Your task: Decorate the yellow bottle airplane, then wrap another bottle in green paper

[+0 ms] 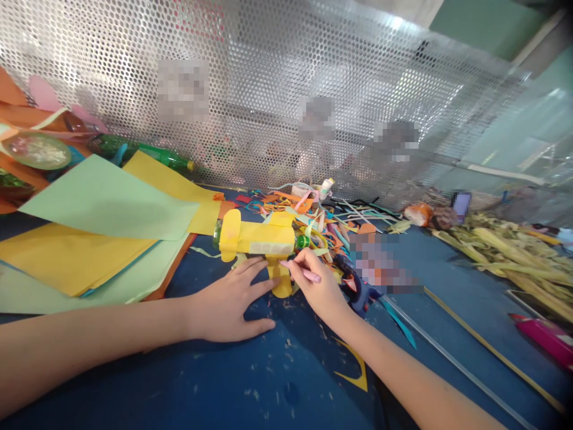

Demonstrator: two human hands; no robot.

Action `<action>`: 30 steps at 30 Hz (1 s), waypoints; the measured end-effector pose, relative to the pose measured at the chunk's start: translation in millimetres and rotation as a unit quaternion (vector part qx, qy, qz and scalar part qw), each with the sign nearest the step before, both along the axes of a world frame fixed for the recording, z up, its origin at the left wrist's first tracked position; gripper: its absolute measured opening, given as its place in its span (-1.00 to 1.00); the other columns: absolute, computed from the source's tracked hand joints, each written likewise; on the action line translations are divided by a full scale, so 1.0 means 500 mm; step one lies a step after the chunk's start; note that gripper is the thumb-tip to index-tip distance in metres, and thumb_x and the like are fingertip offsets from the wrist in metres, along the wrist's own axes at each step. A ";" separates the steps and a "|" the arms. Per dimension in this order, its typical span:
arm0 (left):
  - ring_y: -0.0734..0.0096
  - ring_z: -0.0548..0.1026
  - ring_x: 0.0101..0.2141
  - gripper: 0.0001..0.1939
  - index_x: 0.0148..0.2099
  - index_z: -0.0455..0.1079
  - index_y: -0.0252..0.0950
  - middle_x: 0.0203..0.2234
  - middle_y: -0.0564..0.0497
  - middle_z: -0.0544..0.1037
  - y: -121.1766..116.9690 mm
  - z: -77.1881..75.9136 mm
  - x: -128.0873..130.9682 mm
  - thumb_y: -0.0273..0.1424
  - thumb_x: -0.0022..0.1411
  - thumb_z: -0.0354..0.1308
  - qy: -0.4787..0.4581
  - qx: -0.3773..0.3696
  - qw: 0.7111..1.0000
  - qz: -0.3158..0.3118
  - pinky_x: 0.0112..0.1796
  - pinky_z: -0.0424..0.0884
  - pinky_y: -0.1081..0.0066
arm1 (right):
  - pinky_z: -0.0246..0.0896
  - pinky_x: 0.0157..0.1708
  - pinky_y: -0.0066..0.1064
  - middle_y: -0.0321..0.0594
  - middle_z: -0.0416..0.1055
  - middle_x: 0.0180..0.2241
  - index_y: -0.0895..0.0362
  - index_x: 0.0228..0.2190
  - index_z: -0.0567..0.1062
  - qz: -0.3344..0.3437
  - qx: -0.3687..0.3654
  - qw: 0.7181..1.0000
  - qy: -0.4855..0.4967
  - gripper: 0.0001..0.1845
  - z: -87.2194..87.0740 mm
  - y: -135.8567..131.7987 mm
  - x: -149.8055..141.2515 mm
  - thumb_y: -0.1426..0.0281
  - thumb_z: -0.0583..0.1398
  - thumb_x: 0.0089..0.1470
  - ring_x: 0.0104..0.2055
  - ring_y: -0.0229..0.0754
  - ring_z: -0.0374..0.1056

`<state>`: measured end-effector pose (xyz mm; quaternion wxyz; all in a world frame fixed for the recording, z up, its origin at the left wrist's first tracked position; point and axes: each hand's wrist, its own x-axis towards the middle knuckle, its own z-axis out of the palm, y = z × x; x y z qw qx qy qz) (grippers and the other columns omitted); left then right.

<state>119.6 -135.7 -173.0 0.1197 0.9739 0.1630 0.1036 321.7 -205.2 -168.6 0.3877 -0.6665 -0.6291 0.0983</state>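
A green plastic bottle (303,242) lies on its side, wrapped in yellow paper (257,232) with rounded flaps sticking out. Just in front of it, a yellow paper strip with a rounded end (281,285) rests on the blue tabletop. My left hand (230,298) lies flat, fingers spread, with its fingertips at the strip's left edge and near the bottle. Pinched in the fingers of my right hand (319,288) is a pink pen (307,272), its tip at the upper right of the strip, close to the bottle.
Coloured paper sheets (111,203) are stacked on the left. Behind the bottle lies a heap of paper scraps (322,221). A blue glue gun (362,292) sits beside my right wrist, and dry corn husks (505,251) pile up at right. Perforated metal mesh (264,77) stands at the back.
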 end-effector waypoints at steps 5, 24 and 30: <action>-0.07 -0.04 0.25 -0.30 0.26 0.14 -0.23 0.24 -0.23 0.09 -0.001 0.004 0.001 0.05 0.20 -0.02 0.001 -0.004 1.000 -0.001 0.16 0.08 -0.01 | 0.08 -0.49 -0.50 -0.43 0.22 -0.63 0.06 -0.54 0.17 -0.021 -0.001 1.000 0.008 -0.76 0.008 0.000 0.004 0.31 0.06 0.13 -0.56 -0.29 0.23; -0.06 -0.06 0.26 -0.29 0.28 0.10 -0.20 0.25 -0.21 0.07 -0.001 0.002 0.001 0.06 0.19 0.00 0.005 -0.011 1.000 0.003 0.16 0.07 -0.02 | 0.02 -0.61 -0.50 -0.42 0.18 -0.71 0.04 -0.61 0.13 -0.045 -0.020 0.999 0.012 -0.77 0.035 -0.009 0.005 0.38 0.04 0.02 -0.57 -0.23 0.32; -0.06 -0.07 0.26 -0.29 0.27 0.11 -0.21 0.25 -0.23 0.07 -0.002 0.005 0.000 0.05 0.19 -0.01 0.011 0.001 1.000 0.002 0.15 0.09 -0.02 | 0.09 -0.57 -0.51 -0.42 0.21 -0.69 0.05 -0.59 0.18 -0.026 -0.012 0.999 0.045 -0.79 0.021 -0.004 0.004 0.38 0.06 0.05 -0.59 -0.25 0.30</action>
